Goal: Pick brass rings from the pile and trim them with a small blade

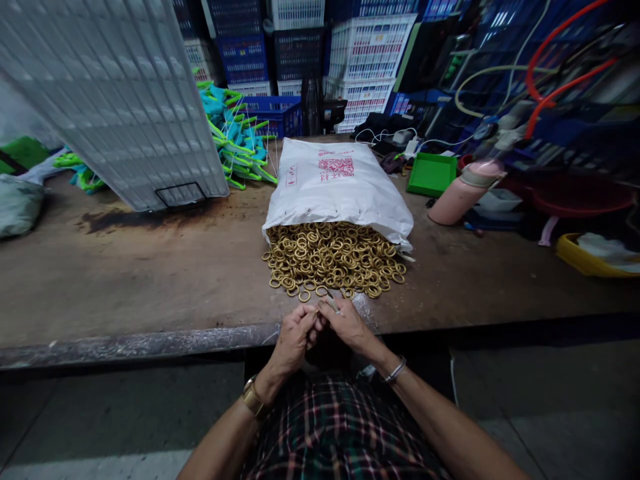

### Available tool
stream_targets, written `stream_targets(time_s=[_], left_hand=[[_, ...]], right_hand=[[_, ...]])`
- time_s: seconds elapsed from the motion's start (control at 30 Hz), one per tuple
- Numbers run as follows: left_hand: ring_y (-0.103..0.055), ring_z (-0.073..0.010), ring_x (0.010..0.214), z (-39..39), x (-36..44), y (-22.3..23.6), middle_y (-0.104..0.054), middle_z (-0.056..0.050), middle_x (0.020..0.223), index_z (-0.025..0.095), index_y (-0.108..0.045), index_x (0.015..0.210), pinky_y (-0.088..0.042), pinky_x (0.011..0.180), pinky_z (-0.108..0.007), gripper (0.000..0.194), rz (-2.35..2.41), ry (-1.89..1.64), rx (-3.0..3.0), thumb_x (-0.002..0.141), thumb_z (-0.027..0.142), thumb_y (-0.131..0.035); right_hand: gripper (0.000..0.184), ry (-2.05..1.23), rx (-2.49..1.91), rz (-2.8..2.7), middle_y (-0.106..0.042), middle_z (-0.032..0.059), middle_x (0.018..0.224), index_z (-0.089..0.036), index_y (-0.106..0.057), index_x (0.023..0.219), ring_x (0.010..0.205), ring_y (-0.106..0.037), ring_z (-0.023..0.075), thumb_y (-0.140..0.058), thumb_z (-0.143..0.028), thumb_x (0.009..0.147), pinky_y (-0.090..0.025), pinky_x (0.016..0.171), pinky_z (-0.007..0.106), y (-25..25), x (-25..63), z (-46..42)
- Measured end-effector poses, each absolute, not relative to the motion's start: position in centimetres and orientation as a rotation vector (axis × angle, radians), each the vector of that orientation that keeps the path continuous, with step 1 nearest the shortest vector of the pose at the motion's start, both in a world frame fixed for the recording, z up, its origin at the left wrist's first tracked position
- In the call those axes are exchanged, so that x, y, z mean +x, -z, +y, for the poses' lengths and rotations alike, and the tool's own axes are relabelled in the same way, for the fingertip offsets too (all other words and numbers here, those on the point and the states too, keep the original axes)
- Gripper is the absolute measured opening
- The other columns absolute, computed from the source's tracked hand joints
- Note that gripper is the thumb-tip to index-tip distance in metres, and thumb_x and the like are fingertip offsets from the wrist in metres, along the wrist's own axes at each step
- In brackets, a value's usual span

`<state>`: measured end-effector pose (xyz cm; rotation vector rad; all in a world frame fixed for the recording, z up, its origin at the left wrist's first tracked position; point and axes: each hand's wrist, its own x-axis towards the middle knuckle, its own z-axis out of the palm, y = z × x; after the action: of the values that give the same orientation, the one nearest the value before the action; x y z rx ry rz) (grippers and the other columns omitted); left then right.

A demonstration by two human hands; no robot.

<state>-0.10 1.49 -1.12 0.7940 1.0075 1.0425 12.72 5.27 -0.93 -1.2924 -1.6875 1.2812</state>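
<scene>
A heap of gold-coloured rings [330, 257] spills from the mouth of a white woven sack [345, 180] onto the wooden table. Just in front of the heap, at the table's near edge, both hands meet fingertip to fingertip. My left hand [296, 332] is closed in a pinch; whatever sits between its fingertips is mostly hidden and too small to name. My right hand [350, 327] is closed around a small thin tool [334, 303], whose dark narrow end points up and left toward the rings. A few loose rings [305, 295] lie close to the fingertips.
A tall grey ribbed plastic panel [145, 100] stands on the left, beside green-and-blue plastic pieces [240, 140]. To the right are a green tray [431, 173], a pink bottle [463, 193] and a yellow tray [590, 257]. Stacked crates [367, 53] rise behind the table [175, 267].
</scene>
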Motion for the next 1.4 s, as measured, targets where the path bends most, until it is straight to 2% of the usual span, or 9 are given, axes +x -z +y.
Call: stream_targets(time_s=[0.13, 0.27, 0.47, 1.1, 1.4], left_hand=[[-0.032, -0.0033, 0.042, 1.4, 0.0, 1.0, -0.047, 0.004, 0.061, 0.016, -0.049, 0.074, -0.022, 0.039, -0.016, 0.033, 1.016, -1.059, 0.747, 0.071, 0.048, -0.058], [-0.032, -0.0033, 0.042, 1.4, 0.0, 0.9, -0.047, 0.004, 0.060, 0.017, -0.049, 0.075, -0.021, 0.039, -0.016, 0.033, 1.036, -1.078, 0.752, 0.071, 0.049, -0.058], [-0.034, -0.0040, 0.042, 1.3, 0.1, 0.8, -0.048, 0.005, 0.058, 0.016, -0.049, 0.077, -0.023, 0.040, -0.017, 0.034, 1.114, -1.083, 0.837, 0.072, 0.049, -0.057], [-0.036, -0.0057, 0.044, 1.0, 0.3, 0.8, -0.048, 0.004, 0.057, 0.017, -0.047, 0.070, -0.027, 0.043, -0.018, 0.031, 1.253, -1.103, 0.944, 0.074, 0.047, -0.052], [-0.032, -0.0034, 0.041, 0.0, -0.7, 0.8, -0.044, 0.006, 0.054, 0.017, -0.045, 0.072, -0.022, 0.040, -0.016, 0.030, 1.104, -1.105, 0.823, 0.077, 0.045, -0.053]], right_hand=[[0.026, -1.059, -1.436, -1.733, -0.054, -0.0009, 0.058, -0.018, -0.053, 0.065, 0.055, -0.047, 0.0112, -0.038, -0.032, 0.082, -0.035, 0.054, 0.022, 1.2, 13.1, 5.1], [0.017, -0.809, -1.436, -2.100, -0.057, 0.0007, 0.061, -0.019, -0.055, 0.072, 0.057, -0.048, 0.0122, -0.039, -0.017, 0.076, -0.031, 0.054, 0.023, 1.6, 13.4, 4.5], [0.023, -0.575, -1.515, -2.333, -0.060, 0.0025, 0.066, -0.019, -0.056, 0.081, 0.058, -0.048, 0.0136, -0.039, -0.010, 0.069, -0.023, 0.053, 0.025, 1.7, 13.2, 3.8], [0.027, -0.541, -1.688, -2.438, -0.065, 0.0058, 0.080, -0.017, -0.055, 0.092, 0.067, -0.055, 0.0158, -0.040, -0.011, 0.069, -0.025, 0.056, 0.026, 0.7, 12.9, 3.5], [0.029, -0.568, -1.704, -2.557, -0.065, 0.0073, 0.079, -0.017, -0.052, 0.100, 0.069, -0.057, 0.0168, -0.039, -0.015, 0.074, -0.027, 0.057, 0.026, 0.7, 12.8, 4.4]])
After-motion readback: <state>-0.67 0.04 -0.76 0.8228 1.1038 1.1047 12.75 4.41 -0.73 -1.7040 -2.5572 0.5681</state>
